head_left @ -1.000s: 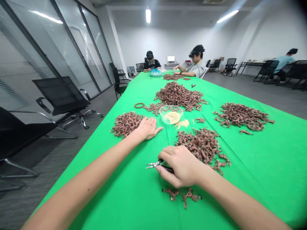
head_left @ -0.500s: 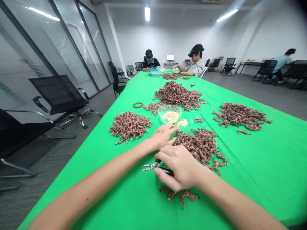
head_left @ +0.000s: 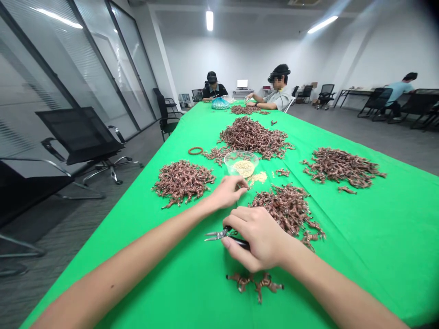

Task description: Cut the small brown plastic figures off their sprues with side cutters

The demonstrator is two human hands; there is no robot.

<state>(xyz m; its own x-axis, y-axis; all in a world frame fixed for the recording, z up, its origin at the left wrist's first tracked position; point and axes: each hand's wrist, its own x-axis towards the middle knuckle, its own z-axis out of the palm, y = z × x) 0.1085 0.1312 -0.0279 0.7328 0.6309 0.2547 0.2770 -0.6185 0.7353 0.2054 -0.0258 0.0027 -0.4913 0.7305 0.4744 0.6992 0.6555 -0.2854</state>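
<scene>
The black-handled pliers (head_left: 219,235) sit closed in my right hand (head_left: 259,238), a full grip wrapped around the handles, just above the green tablecloth (head_left: 363,246). Their short steel tips point toward my left and show a narrow gap. Directly below that hand lies a small cluster of twisted copper-brown pieces (head_left: 254,282), near but not touching it. Each piece is knotty and irregular, though too small to make out in detail.

My left hand (head_left: 228,192) reaches forward, with its fingers drawn into a narrow pinch. I cannot tell whether anything small is caught between them. The fingertips stop just short of a clear bowl (head_left: 241,163) holding pale grains (head_left: 243,168), with a loose spill of grains (head_left: 257,178) beside it on the cloth.

Large heaps of the same copper-brown pieces surround my hands. One heap (head_left: 183,182) lies to the left of my left hand, another (head_left: 286,210) just beside my right hand, a third (head_left: 252,138) beyond the bowl, and a fourth (head_left: 343,167) out to the right. A copper-brown ring (head_left: 195,150) rests alone near the left heap.

At the far end of the table, two co-workers (head_left: 212,87) (head_left: 277,87) sit working, with a blue plastic bag (head_left: 220,103) between them.
</scene>
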